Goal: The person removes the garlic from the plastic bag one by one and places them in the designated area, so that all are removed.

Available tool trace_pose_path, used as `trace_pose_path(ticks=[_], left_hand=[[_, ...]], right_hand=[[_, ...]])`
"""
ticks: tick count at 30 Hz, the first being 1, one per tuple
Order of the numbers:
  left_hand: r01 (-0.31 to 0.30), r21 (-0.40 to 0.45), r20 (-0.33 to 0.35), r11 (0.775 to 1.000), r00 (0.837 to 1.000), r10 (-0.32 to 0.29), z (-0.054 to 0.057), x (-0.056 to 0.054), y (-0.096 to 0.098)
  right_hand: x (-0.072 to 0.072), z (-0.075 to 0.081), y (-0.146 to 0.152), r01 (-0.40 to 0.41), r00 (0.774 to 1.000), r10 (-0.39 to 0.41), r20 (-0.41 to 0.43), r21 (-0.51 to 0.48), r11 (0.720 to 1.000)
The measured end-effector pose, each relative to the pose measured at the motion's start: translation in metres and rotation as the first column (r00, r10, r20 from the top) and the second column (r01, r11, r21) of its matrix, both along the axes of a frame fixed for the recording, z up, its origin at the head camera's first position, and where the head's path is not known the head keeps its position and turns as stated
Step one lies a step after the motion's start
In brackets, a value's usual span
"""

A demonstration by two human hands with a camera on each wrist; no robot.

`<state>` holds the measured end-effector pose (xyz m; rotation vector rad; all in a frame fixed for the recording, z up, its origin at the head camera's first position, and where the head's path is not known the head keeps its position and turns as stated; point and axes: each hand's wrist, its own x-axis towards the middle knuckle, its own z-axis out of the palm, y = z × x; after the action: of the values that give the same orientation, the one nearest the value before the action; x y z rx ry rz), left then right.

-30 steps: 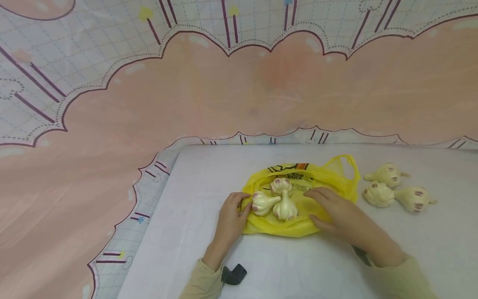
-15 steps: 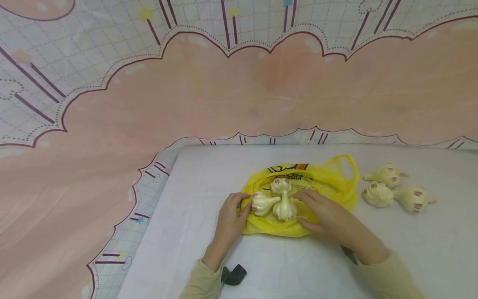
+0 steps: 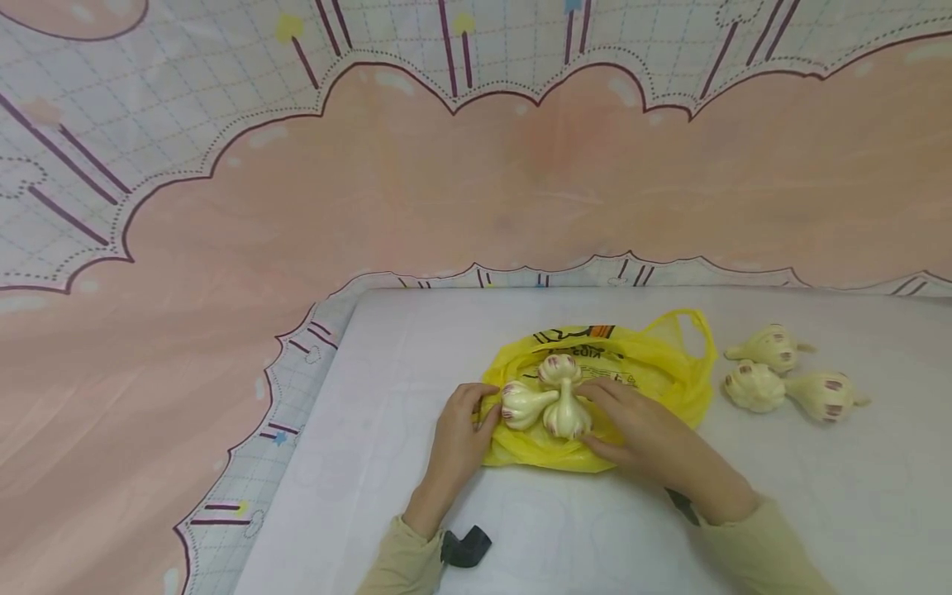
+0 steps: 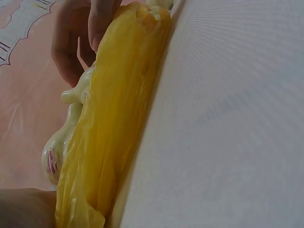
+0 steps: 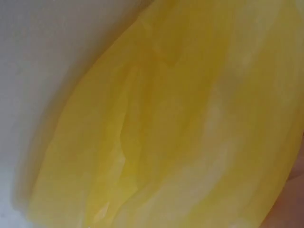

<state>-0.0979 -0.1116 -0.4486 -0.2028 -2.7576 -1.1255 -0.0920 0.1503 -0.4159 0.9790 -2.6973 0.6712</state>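
A yellow plastic bag (image 3: 662,364) lies with its mouth spread, and three whole garlic bulbs (image 3: 568,419) are grouped in its opening. My left hand (image 3: 459,434) holds the bag's left rim between thumb and fingers, right beside the leftmost bulb. From the right, my right hand (image 3: 645,430) reaches over the bag. Its thumb and fingers are parted, with the fingertips right at the nearest bulb. In the left wrist view the right fingers hang close above a garlic bulb (image 4: 78,90). Bag folds (image 5: 166,123) fill most of the right wrist view.
Three more garlic bulbs (image 3: 773,380) lie together to the right of the bag on the white table (image 3: 387,364). A patterned pink and white cloth (image 3: 476,182) stands behind the table and runs down its left side.
My right hand has moved left across the bag, from its right part up to the garlic bulbs. The left hand, the bag and the bulbs stay in place.
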Motion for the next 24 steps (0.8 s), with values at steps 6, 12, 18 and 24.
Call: trace_pose_path(ticks=[6, 12, 18, 24], left_hand=[[0.002, -0.001, -0.001, 1.000, 1.000, -0.002, 0.000, 0.000, 0.000], [0.001, -0.006, 0.001, 1.000, 1.000, -0.001, 0.000, -0.001, 0.000], [-0.002, -0.002, 0.003, 1.000, 1.000, 0.002, 0.000, 0.000, 0.000], [0.001, -0.004, -0.007, 1.000, 1.000, -0.001, -0.001, 0.000, 0.000]], right_hand=[[-0.001, -0.001, -0.003, 0.012, 1.000, -0.012, 0.013, -0.015, 1.000], [-0.001, -0.002, -0.006, 0.028, 0.999, -0.028, 0.019, -0.028, 0.999], [-0.001, -0.002, -0.009, 0.045, 0.998, -0.044, 0.042, -0.036, 0.998], [-0.001, -0.003, -0.012, 0.061, 0.998, -0.059, 0.026, -0.054, 0.997]])
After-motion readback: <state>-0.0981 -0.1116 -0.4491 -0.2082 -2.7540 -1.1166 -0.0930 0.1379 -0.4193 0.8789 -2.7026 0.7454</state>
